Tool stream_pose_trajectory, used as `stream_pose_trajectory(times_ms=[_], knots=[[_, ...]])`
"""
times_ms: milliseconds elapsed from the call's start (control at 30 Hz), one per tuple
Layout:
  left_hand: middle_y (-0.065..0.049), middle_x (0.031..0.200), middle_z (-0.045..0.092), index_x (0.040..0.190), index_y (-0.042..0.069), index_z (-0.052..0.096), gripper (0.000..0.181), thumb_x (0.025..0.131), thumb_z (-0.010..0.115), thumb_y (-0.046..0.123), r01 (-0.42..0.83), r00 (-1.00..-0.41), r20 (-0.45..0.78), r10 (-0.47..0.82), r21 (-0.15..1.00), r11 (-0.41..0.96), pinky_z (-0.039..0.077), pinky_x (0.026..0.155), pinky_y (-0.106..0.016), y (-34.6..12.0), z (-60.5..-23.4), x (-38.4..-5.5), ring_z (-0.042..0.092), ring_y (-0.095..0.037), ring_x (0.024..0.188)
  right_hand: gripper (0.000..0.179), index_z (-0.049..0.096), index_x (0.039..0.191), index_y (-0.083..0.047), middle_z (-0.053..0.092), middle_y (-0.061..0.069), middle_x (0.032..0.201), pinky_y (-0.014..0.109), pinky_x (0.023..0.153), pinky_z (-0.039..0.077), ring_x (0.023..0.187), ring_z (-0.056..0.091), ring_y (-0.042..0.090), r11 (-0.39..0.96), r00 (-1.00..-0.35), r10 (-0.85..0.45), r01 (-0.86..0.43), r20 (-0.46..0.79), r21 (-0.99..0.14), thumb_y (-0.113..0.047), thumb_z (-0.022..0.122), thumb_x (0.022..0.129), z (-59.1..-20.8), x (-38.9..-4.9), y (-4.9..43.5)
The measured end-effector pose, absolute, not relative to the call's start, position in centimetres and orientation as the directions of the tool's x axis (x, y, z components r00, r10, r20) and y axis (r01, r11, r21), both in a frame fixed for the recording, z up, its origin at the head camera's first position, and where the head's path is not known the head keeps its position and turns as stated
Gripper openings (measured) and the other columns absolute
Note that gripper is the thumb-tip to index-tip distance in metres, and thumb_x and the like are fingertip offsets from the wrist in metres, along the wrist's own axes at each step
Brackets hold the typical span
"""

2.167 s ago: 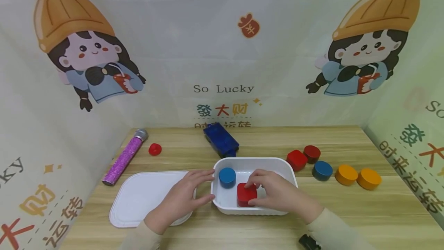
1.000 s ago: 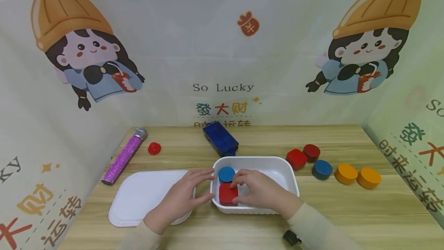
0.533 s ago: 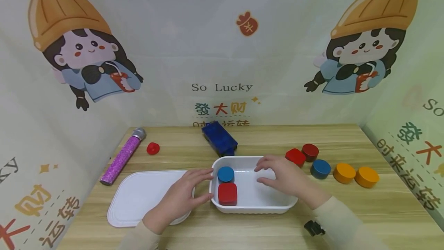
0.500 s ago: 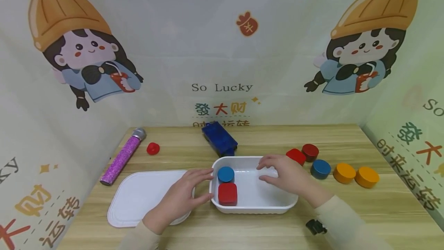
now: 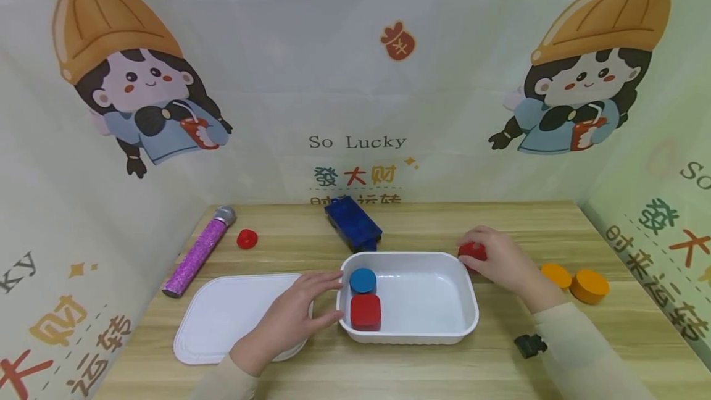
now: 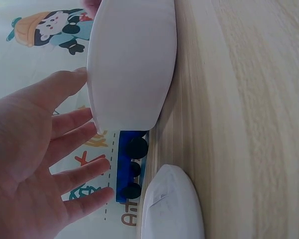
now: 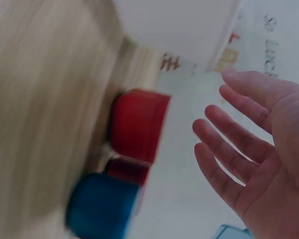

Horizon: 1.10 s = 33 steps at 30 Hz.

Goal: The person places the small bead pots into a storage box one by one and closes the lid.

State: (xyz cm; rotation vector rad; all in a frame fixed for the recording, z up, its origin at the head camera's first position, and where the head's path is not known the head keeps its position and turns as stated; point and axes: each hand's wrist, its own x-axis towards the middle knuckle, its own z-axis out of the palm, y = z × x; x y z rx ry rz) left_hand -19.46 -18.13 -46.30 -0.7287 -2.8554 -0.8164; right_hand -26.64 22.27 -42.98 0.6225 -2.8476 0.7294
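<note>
My left hand (image 5: 300,310) rests its fingertips and thumb tip at the left rim of a white plastic box (image 5: 428,330); its fingers are spread in the left wrist view. Inside the box, along its left end, sit a blue round block (image 5: 363,281) and a red rounded-square block (image 5: 365,312). Just beyond the right rim, my right hand (image 5: 502,258) has thumb and fingers around another red block (image 5: 472,250) in the head view. The blurred right wrist view shows that hand's fingers spread, with a dark red block (image 7: 127,170) and a blue block (image 7: 102,206) nearby.
A white lid (image 5: 222,313) lies left of the box, partly under my left hand. Behind are a dark blue toy vehicle (image 5: 353,224), a small red piece (image 5: 247,239) and a glittery purple microphone (image 5: 200,252). Two orange round blocks (image 5: 590,286) stand at the right.
The red rounded-square block was moved left beside the blue one and let go. My right hand has since moved right, out of the box, to another red block. My left hand stays put.
</note>
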Motion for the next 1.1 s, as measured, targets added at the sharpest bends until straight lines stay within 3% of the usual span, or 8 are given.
stream_pose_trajectory(times_ms=[700, 1100], knots=[[0.004, 0.148, 0.061, 0.134, 0.017, 0.069, 0.049, 0.091, 0.079, 0.039, 0.475, -0.879, 0.216, 0.424, 0.466, 0.747, 0.049, 0.113, -0.052, -18.1, -46.3, -19.5, 0.053, -0.025, 0.14, 0.04, 0.072, 0.118, 0.001, 0.066, 0.024, 0.123, 0.057, 0.095, 0.059, 0.104, 0.065, 0.039, 0.885, -0.956, -0.266, -0.293, 0.123, -0.362, -0.026, 0.082, 0.09, -44.6, -27.8, 24.3], [0.004, 0.149, 0.06, 0.133, 0.018, 0.069, 0.049, 0.09, 0.08, 0.039, 0.459, -0.888, 0.206, 0.412, 0.475, 0.751, 0.047, 0.114, -0.053, -18.1, -46.4, -19.5, 0.052, -0.025, 0.141, 0.043, 0.071, 0.116, 0.004, 0.067, 0.022, 0.114, 0.053, 0.09, 0.059, 0.095, 0.064, 0.033, 0.887, -0.952, -0.266, -0.304, 0.153, -0.347, -0.027, 0.082, 0.089, -45.0, -27.7, 24.2]])
